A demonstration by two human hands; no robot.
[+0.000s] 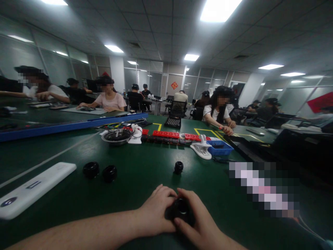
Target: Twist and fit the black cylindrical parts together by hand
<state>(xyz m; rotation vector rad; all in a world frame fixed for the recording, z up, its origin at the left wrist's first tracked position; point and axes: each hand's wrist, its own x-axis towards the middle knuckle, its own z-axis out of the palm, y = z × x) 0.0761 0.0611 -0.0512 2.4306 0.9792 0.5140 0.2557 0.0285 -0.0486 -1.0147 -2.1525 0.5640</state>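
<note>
Green bench in busy workshop w/ left hand & right hand both closed round a black round part at near edge, prob. small, stiff, light plastic, best gripped by its rim.

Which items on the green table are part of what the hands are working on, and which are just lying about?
In hand or matching:
- black round part, held between left hand and right hand
- small black part
- two black rings

Lying about:
- white flat device
- red blocks
- blue tray
- white clip
</note>
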